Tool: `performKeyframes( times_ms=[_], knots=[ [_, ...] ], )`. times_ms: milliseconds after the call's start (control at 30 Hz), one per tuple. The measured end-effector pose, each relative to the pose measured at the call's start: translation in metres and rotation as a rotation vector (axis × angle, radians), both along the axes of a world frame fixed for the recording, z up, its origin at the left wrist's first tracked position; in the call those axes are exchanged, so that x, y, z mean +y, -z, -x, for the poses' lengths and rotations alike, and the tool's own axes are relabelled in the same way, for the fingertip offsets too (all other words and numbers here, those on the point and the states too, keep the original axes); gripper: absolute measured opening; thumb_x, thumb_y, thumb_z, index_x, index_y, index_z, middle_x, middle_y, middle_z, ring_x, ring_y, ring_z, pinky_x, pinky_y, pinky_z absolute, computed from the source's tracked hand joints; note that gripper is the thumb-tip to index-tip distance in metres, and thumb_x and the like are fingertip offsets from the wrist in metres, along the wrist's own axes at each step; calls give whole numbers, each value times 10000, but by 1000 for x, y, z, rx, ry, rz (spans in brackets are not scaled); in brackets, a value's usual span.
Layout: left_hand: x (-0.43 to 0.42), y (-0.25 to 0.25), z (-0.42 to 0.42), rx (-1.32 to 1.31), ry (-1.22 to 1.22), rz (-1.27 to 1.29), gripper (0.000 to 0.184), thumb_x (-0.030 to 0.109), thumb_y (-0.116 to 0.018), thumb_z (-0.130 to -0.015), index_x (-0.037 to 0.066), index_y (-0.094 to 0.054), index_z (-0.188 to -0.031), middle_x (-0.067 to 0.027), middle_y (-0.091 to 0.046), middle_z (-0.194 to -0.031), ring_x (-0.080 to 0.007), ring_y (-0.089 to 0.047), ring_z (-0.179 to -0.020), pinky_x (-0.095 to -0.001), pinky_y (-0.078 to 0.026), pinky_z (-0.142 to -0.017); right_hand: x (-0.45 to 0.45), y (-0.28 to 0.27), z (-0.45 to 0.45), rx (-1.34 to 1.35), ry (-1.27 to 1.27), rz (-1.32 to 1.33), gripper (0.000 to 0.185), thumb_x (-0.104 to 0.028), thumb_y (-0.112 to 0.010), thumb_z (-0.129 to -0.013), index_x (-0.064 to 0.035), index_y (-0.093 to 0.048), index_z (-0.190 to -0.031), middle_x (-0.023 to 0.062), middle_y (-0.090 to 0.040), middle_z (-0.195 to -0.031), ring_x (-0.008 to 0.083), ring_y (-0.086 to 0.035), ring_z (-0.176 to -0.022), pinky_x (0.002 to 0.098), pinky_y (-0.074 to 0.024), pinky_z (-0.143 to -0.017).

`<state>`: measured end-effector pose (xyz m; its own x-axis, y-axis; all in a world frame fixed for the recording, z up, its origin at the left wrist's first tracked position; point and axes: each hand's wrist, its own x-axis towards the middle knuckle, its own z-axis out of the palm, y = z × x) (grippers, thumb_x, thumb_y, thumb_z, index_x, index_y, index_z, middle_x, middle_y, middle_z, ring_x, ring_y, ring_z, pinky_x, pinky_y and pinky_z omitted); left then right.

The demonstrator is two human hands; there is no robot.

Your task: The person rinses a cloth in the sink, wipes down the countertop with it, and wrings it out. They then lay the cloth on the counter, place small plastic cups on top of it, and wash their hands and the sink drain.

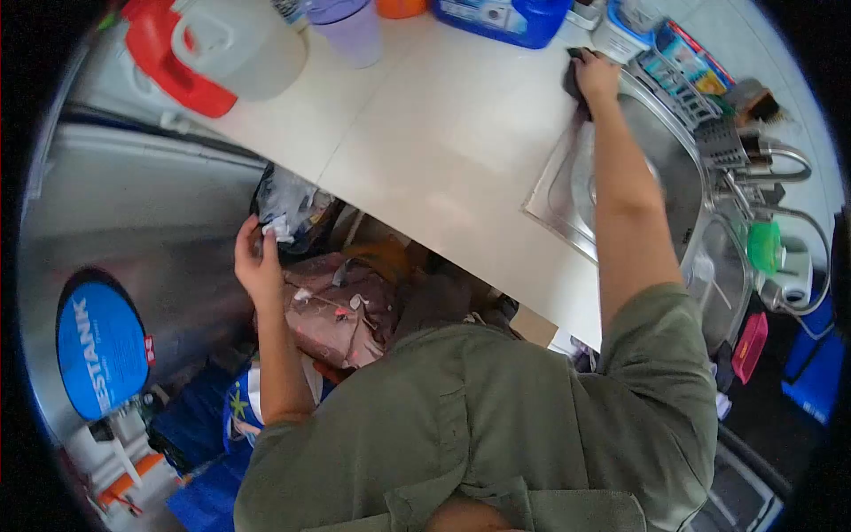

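My right hand [600, 76] clutched a dark cloth [573, 85] by the sink [683, 168]; my left hand [257, 264] pinched a white scrap [279, 229] near a bag [290, 193].

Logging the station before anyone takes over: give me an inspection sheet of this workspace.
Surface: white countertop, bare across the middle.
Job's things: dark cloth beside the sink; crumpled white piece by a dark bag.
Clutter: purple container and blue jug along the counter's far edge; patterned fabric below the counter.
Hands: right hand grips the cloth; left hand is at the white piece, grip unclear.
Cables: nothing seen that is clearly one.
Surroundings: metal tank at left.
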<state>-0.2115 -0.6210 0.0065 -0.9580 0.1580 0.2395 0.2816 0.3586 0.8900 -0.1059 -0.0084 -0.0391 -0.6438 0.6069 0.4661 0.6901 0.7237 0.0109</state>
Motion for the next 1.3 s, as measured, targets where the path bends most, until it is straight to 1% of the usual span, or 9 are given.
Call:
performKeyframes(
  times_ms=[167,433,700,767,833,1033,1100,1167,1300],
  knots=[
    [13,18,13,-65,90,-129,288,45,-594,-816,-9,-535,-1092,-70,-565,-1062,-145,-531,-903,-260,-423,-791,-125,-19,-39,225,144,140,212,-89,-445,-801,42,-600,-863,245,-544,-917,396,-506,-879,446,-424,-777],
    [120,-25,-12,46,293,11,334,134,-624,-801,48,-550,-1115,-79,-573,-1105,-178,-537,-970,-312,-399,-829,-273,-41,-156,34,58,358,152,-167,-562,-772,-36,-597,-841,131,-566,-891,323,-530,-833,425,-434,-721],
    [169,-55,-65,149,516,75,291,125,-615,-803,73,-575,-1086,-27,-595,-1078,-142,-550,-937,-294,-403,-811,-211,-49,-292,-305,485,399,278,-281,-524,-761,-32,-648,-762,174,-627,-789,342,-599,-731,445,-480,-640],
    [162,-57,-72,187,463,88,271,126,-610,-809,80,-583,-1074,-16,-600,-1060,-131,-549,-921,-285,-411,-796,-193,-81,-289,-75,556,433,302,-307,-538,-771,-26,-646,-793,187,-626,-776,337,-604,-731,449,-476,-640],
    [161,-54,-78,-123,605,-6,241,138,-615,-817,79,-594,-1050,-7,-604,-1011,-108,-542,-895,-270,-432,-762,-201,-107,-248,3,455,353,326,-330,-552,-792,-14,-634,-793,189,-622,-764,334,-604,-738,419,-474,-635],
    [185,-63,-109,-556,766,-495,427,110,-569,-845,47,-422,-1241,-54,-560,-1102,-146,-537,-944,-259,-449,-779,-304,-129,-63,750,-437,1134,385,-372,-541,-835,7,-605,-815,179,-594,-646,313,-602,-646,360,-448,-595],
    [175,-44,-67,-249,495,-324,302,58,-604,-778,9,-537,-1068,-68,-587,-952,-135,-548,-862,-256,-463,-732,-326,-127,-29,587,-636,1329,399,-375,-535,-839,-4,-596,-972,215,-609,-878,325,-599,-838,375,-459,-727],
    [154,-63,-32,-291,405,-351,278,47,-574,-766,-1,-550,-1038,-71,-598,-899,-128,-556,-779,-252,-462,-695,-339,-113,-17,642,-670,853,476,-380,-534,-838,-22,-515,-1151,267,-490,-1139,397,-497,-1035,424,-398,-889],
    [113,-28,83,12,129,-28,262,40,-559,-763,-23,-559,-1018,-89,-619,-852,-144,-574,-751,-266,-474,-673,-339,-118,-60,654,-640,1062,523,-381,-547,-827,-30,-468,-1207,286,-409,-1211,424,-421,-1106,429,-334,-964]
  ],
)
